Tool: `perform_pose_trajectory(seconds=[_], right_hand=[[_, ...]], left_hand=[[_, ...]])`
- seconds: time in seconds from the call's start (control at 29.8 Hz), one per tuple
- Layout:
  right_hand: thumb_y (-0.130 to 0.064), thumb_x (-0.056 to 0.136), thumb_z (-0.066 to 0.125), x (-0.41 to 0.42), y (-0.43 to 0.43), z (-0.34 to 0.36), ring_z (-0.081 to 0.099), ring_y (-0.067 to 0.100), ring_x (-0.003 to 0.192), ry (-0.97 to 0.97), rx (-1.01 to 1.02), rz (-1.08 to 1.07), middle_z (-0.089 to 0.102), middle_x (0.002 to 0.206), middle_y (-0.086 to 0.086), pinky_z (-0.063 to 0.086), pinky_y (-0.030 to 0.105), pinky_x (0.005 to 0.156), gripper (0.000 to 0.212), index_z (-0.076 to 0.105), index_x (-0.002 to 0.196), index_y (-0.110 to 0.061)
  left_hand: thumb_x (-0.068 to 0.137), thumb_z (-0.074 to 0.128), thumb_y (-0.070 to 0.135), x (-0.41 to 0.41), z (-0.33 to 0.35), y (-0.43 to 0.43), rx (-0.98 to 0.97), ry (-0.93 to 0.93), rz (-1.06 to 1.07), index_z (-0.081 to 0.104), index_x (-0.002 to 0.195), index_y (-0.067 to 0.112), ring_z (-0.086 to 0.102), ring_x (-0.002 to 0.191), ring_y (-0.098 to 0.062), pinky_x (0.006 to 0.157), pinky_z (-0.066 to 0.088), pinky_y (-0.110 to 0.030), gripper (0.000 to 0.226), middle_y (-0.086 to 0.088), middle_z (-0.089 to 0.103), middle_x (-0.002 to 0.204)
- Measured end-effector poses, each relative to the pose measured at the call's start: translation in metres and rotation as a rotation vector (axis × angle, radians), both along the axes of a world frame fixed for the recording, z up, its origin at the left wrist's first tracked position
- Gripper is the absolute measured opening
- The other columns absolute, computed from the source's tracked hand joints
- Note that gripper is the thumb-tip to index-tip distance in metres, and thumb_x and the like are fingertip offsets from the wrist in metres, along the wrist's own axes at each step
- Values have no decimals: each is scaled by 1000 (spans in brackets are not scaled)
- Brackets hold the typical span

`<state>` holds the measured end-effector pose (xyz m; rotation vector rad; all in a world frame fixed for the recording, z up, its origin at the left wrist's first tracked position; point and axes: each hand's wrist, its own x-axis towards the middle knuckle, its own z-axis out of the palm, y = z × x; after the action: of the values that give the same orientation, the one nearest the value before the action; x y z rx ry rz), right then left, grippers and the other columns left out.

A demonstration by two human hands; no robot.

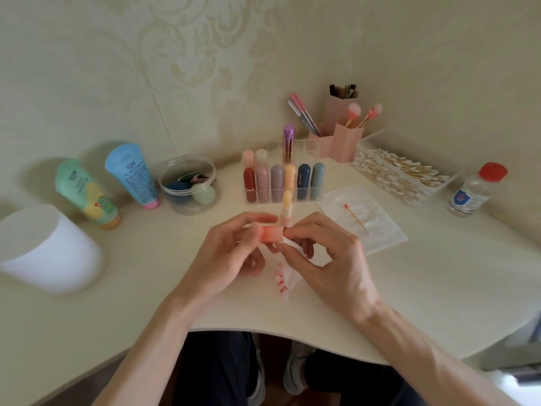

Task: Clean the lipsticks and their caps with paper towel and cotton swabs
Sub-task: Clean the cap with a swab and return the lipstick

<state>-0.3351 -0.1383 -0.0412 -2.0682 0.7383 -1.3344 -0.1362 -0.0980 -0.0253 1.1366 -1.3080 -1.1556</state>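
Head camera, my only view: my left hand (pixel 234 250) pinches the coral-pink plastic lipstick cap (pixel 270 233) sideways over the cream desk (pixel 146 288), thumb and fingertips on its barrel. My right hand (pixel 330 259) pinches a white, red-stained paper towel (pixel 288 244) against the cap's open end. I'd twist a clean patch inside gently, rotating the cap. The uncapped pale-yellow lipstick (pixel 287 209) stands just behind; I'd avoid knocking it.

The head view looks forward and down across the desk (pixel 131 303) toward its far corner. It sits close above the left hand (pixel 231 253) and right hand (pixel 330 259).
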Motion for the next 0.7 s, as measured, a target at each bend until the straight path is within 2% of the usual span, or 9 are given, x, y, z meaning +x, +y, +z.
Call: perform_pose_trajectory(seconds=[0.07, 0.17, 0.23, 0.3, 0.37, 0.44, 0.5, 0.6, 0.7], right_hand=[[-1, 88, 82, 0, -1, -1, 59, 18, 72, 5, -9, 13, 65, 89, 2, 51, 30, 66, 15, 79, 103, -3], [-2, 88, 82, 0, -2, -3, 59, 19, 72, 0, 15, 9, 66, 89, 1, 51, 29, 67, 14, 79, 101, -4], [-3, 88, 82, 0, -3, -2, 59, 18, 72, -19, 42, 7, 66, 89, 0, 50, 27, 68, 13, 79, 100, -5], [-3, 88, 82, 0, -2, -1, 59, 17, 72, -18, 37, 2, 66, 89, -1, 49, 24, 69, 13, 79, 101, -5], [-3, 89, 82, 0, -1, -1, 59, 16, 72, -2, 12, 0, 66, 89, 0, 49, 23, 70, 14, 79, 102, -5], [-2, 88, 82, 0, -1, -2, 59, 16, 73, 8, 3, 14, 66, 90, 1, 51, 26, 68, 15, 79, 103, -3], [-1, 88, 82, 0, -1, -2, 59, 17, 73, 11, -1, 20, 66, 90, 2, 51, 28, 68, 15, 79, 103, -3], [-4, 89, 82, 0, -2, -2, 59, 16, 72, 0, 2, 14, 65, 89, 2, 50, 26, 68, 13, 79, 101, -4], [-5, 89, 81, 0, -2, -3, 58, 17, 72, -11, 21, 14, 65, 88, 2, 49, 26, 68, 12, 78, 101, -3]], left_hand=[[101, 54, 40, 0, -2, -1, 5, -6, 43, 76, 103, 6, 52, 57, -20, 52, 38, -20, 41, -10, 67, 77], [95, 66, 24, 0, -3, 0, -42, -37, 70, 77, 102, 8, 59, 66, -18, 59, 43, -23, 21, -11, 69, 78], [89, 73, 20, 0, -1, 1, -79, -57, 69, 73, 106, 7, 65, 72, -16, 61, 47, -22, 21, -2, 73, 84], [90, 70, 23, 0, 1, 1, -53, -12, 59, 69, 113, 8, 63, 68, -20, 55, 44, -25, 27, -3, 74, 88], [97, 58, 32, 0, 1, 1, -2, 0, 39, 70, 116, 10, 58, 59, -23, 50, 38, -25, 31, -6, 73, 84], [102, 51, 36, 1, -2, 1, 22, -6, 48, 75, 104, 8, 52, 56, -23, 50, 36, -22, 37, -10, 68, 76], [101, 56, 33, 1, -3, 0, 6, -2, 59, 78, 96, 7, 51, 58, -23, 51, 36, -23, 34, -12, 67, 75], [95, 67, 21, 1, -3, 1, -61, 5, 60, 78, 102, 7, 55, 60, -21, 47, 38, -26, 20, -14, 70, 77], [84, 76, 14, 0, -4, -1, -101, 4, 105, 76, 103, 2, 62, 63, -19, 50, 48, -26, 22, -5, 73, 76]])
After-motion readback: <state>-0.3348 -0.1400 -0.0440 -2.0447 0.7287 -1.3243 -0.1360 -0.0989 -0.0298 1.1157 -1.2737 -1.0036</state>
